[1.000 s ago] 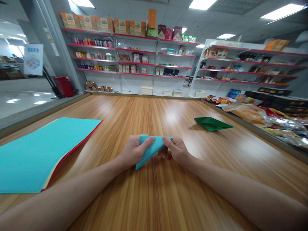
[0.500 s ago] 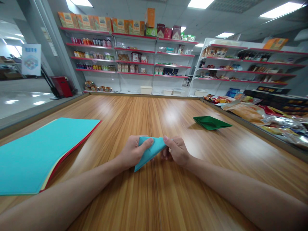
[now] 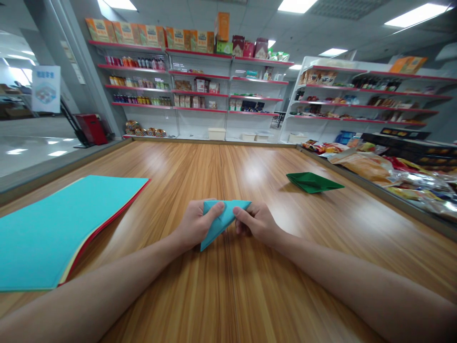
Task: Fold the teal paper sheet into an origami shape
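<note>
A folded piece of light-blue paper, roughly triangular, is held between both hands above the middle of the table. My left hand is closed on its left side, thumb lying on top and the fingers hidden behind. On the right side, my right hand pinches the paper with its thumb on the front face; its other fingers curl underneath. One pointed corner of the paper hangs down at the lower left. Farther off to the right, a folded green paper boat rests on the table, apart from my hands.
A stack of coloured paper sheets, light blue on top with cream and red edges below, lies at the left of the wooden table. Packaged snacks are heaped beyond the right edge. Stocked shelves stand behind.
My right thumb has slid left along the paper, which uncovers its right-hand point. The paper has tilted slightly, so its top edge is more level. My left hand has shifted a little left.
</note>
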`<state>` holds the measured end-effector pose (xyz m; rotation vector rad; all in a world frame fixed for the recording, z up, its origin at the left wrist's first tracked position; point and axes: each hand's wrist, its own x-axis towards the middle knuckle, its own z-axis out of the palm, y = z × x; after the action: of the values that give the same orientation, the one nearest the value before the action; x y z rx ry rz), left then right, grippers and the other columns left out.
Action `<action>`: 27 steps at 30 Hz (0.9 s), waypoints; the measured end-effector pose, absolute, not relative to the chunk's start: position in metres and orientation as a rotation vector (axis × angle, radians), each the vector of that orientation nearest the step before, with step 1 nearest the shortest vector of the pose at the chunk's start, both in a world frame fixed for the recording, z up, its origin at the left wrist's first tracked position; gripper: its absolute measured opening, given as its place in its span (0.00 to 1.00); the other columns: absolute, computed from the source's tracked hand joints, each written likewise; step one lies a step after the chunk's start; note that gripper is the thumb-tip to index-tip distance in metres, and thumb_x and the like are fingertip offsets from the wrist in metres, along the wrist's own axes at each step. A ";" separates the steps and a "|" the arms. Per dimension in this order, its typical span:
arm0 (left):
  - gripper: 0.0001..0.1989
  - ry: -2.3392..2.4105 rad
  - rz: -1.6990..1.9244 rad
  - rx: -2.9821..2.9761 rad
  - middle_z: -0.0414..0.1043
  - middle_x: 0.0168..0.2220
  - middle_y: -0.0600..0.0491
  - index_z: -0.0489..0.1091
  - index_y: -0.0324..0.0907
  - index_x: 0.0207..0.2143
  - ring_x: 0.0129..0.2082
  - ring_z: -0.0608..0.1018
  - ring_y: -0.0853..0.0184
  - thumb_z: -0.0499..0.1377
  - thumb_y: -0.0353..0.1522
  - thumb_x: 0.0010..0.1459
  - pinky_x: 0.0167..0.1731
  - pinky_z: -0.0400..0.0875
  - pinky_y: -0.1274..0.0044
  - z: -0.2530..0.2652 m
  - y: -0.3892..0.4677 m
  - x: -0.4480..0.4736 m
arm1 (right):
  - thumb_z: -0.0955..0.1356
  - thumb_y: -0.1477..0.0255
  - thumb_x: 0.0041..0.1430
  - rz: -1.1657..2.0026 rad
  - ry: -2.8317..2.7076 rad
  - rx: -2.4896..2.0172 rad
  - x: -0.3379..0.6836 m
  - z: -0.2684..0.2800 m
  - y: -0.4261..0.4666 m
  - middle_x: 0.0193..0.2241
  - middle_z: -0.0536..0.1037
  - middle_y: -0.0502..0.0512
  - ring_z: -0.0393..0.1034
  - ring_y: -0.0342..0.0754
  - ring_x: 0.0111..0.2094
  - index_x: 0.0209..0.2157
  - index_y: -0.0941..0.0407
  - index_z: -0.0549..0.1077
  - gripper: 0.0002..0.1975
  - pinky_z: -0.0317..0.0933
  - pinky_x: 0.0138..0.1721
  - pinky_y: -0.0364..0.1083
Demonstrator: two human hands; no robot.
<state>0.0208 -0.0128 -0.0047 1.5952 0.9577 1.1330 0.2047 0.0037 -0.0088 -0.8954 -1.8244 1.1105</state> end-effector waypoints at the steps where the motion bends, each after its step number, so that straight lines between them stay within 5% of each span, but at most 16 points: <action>1: 0.20 0.961 1.123 1.595 0.70 0.19 0.54 0.67 0.37 0.24 0.18 0.71 0.72 0.54 0.44 0.58 0.16 0.64 0.83 -0.005 -0.013 0.021 | 0.63 0.54 0.57 1.121 -1.783 -0.895 0.204 -0.008 0.003 0.13 0.70 0.53 0.62 0.39 0.14 0.16 0.60 0.69 0.27 0.55 0.14 0.38; 27: 0.21 0.989 1.181 1.815 0.66 0.20 0.55 0.66 0.37 0.20 0.19 0.69 0.73 0.52 0.41 0.61 0.17 0.61 0.82 -0.002 -0.016 0.022 | 0.60 0.49 0.55 1.424 -1.747 -0.912 0.207 -0.006 0.004 0.12 0.72 0.57 0.63 0.41 0.12 0.17 0.63 0.72 0.31 0.53 0.12 0.38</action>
<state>0.0219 -0.0162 -0.0025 1.8147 0.9891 1.1807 0.2070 0.0045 -0.0055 -0.9118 -1.7467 1.4240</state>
